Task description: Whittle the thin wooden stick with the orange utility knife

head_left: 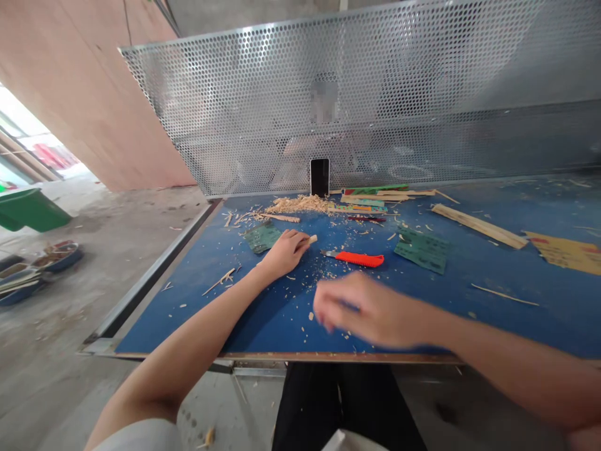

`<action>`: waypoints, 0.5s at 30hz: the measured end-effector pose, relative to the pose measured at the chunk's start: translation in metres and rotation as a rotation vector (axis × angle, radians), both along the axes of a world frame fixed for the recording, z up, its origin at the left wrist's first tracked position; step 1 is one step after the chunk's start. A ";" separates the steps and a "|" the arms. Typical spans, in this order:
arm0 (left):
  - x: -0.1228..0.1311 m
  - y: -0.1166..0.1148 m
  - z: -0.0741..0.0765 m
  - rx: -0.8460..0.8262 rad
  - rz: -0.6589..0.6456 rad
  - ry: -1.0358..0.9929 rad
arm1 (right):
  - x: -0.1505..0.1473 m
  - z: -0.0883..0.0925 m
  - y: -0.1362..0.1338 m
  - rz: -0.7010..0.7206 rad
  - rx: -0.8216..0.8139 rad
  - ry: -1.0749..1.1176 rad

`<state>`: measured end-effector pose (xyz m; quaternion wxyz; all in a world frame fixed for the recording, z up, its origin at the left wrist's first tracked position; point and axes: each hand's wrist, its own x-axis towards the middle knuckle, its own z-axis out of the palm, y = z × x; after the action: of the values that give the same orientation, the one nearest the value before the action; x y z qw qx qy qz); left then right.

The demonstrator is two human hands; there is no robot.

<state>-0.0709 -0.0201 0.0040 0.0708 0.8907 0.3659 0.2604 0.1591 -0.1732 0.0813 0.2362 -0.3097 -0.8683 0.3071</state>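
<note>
My left hand point(287, 252) rests on the blue tabletop, its fingers closed around a small wooden stick point(313, 238); only the pale end shows past the fingertips. My right hand point(361, 308) is above the table near its front edge, smeared by motion, with fingers that look curled. Between the hands and a little beyond lies a red utility knife point(359, 259), blade pointing left. Green sandpaper point(263, 237) lies partly behind my left hand, and another green sandpaper sheet point(421, 250) lies right of the knife.
A heap of wood shavings point(300, 203) lies before an upright phone point(320, 177) at the perforated metal panel point(263, 94). Wood strips point(479, 225) and yellow sandpaper point(566, 252) are on the right. A green bin point(32, 210) stands on the floor at left.
</note>
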 end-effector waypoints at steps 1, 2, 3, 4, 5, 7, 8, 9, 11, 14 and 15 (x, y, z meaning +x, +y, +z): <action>0.001 -0.002 0.002 0.018 0.005 -0.003 | 0.007 -0.003 0.015 -0.095 0.029 -0.020; 0.001 -0.004 0.005 0.033 0.011 -0.005 | 0.016 -0.008 0.031 -0.203 0.082 -0.051; 0.002 -0.006 0.007 0.044 0.017 -0.009 | 0.025 -0.015 0.048 -0.305 0.153 -0.093; 0.003 -0.008 0.009 0.052 0.020 -0.012 | 0.033 -0.024 0.063 -0.378 0.228 -0.143; 0.003 -0.011 0.011 0.056 0.019 -0.018 | 0.042 -0.033 0.076 -0.402 0.306 -0.201; 0.005 -0.014 0.013 0.053 0.007 -0.030 | 0.055 -0.050 0.093 -0.385 0.349 -0.304; 0.006 -0.016 0.014 0.048 -0.002 -0.034 | 0.059 -0.057 0.097 -0.367 0.356 -0.335; 0.006 -0.017 0.014 0.043 -0.010 -0.035 | 0.062 -0.063 0.099 -0.362 0.374 -0.357; 0.008 -0.020 0.015 0.035 -0.024 -0.031 | 0.065 -0.071 0.098 -0.358 0.384 -0.375; 0.008 -0.021 0.016 0.019 -0.024 -0.025 | 0.065 -0.080 0.094 -0.367 0.395 -0.402; 0.007 -0.022 0.017 0.007 -0.016 -0.023 | 0.066 -0.082 0.094 -0.382 0.403 -0.409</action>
<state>-0.0638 -0.0417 0.0209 0.0740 0.8908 0.3570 0.2711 0.2251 -0.0793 -0.0006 0.1670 -0.4690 -0.8672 0.0114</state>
